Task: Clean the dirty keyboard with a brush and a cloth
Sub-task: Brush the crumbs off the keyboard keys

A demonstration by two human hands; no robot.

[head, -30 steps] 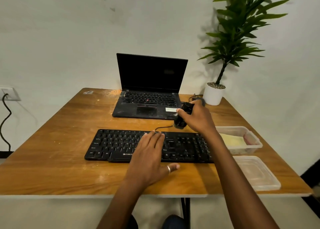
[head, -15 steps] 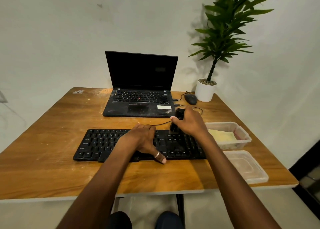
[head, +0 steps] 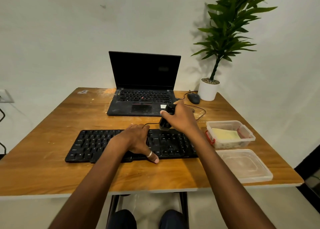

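A dusty black keyboard (head: 90, 145) lies across the front of the wooden table (head: 52, 173). My left hand (head: 136, 140) grips it at the middle, with the fingers over the far edge and the thumb against the near edge. My right hand (head: 181, 119) holds a small black brush (head: 165, 119) upright. Its bristles touch the keyboard's far edge, right of the middle. A yellow cloth (head: 225, 135) lies folded inside a clear plastic box (head: 249, 138) to the right of the keyboard.
An open black laptop (head: 143, 83) stands behind the keyboard. A wired mouse (head: 194, 98) and a potted plant (head: 208, 90) sit at the back right. The box's clear lid (head: 245, 166) lies at the front right corner. A cable (head: 200, 112) runs past my right hand.
My left hand went from lying flat on the keys to gripping the keyboard across its width. My right hand brought the brush down from beside the laptop to the keyboard's far edge.
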